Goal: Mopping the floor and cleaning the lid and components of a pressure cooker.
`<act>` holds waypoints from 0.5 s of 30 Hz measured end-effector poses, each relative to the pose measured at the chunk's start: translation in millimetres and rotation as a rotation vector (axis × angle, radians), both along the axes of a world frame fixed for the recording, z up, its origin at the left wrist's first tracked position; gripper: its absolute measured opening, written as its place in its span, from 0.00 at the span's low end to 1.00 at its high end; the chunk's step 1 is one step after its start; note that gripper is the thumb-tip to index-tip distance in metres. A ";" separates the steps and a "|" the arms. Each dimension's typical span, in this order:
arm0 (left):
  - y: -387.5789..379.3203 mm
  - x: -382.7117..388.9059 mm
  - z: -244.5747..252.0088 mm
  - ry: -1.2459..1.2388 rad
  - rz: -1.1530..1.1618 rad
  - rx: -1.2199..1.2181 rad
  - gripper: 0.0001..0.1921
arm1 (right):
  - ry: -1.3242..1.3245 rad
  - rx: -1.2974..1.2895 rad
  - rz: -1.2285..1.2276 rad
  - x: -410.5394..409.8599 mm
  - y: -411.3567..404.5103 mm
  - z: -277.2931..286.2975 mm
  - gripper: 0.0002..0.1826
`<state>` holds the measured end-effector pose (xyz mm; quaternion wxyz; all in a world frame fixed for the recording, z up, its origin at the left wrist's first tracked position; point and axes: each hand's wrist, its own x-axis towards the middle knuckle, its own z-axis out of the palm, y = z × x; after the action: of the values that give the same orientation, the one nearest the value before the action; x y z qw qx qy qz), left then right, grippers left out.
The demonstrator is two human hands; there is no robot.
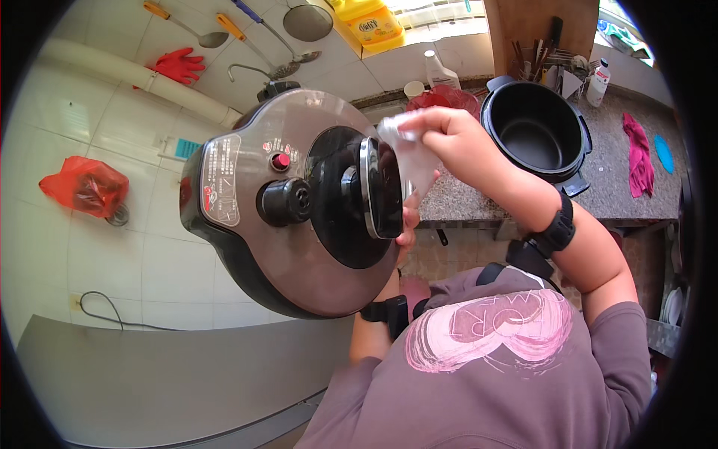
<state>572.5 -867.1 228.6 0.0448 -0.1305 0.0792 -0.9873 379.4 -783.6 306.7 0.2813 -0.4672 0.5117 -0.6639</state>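
Observation:
An electric pressure cooker lid [342, 280], brown and black, is held up on its side, with its black handle [384, 188] facing right. My left hand [409, 227] is at the handle's right side, fingers closed around it, partly hidden by the lid. Between the thumb and fingers of my right hand [449, 129] is a whitish cloth [418, 160], blurred at its top, which hangs close beside the handle. A red button [280, 162] and a black round valve cap [286, 202] sit on the lid's face.
On the granite counter [460, 196] stand a black cooker pot [535, 129], a red basin [446, 98], white bottles and a cutlery rack. A pink cloth [639, 154] lies at right. Ladles, a red glove [179, 66] and a red bag [92, 188] hang on the tiled wall.

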 end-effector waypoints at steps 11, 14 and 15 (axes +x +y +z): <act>2.8 2.4 9.3 -0.457 0.382 -0.559 0.36 | -0.182 0.191 0.082 -1.5 24.1 5.8 0.38; 0.0 -14.6 22.4 -0.449 0.436 -0.810 0.34 | -0.548 0.218 0.001 -17.2 47.7 16.6 0.23; 3.9 -25.6 31.9 -0.401 0.387 -0.831 0.33 | -0.579 0.143 -0.096 -20.3 63.7 20.4 0.21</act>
<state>546.9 -863.2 260.5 0.1855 0.0429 -0.3564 -0.9147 359.1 -719.8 327.1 0.4159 -0.2130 0.4772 -0.7443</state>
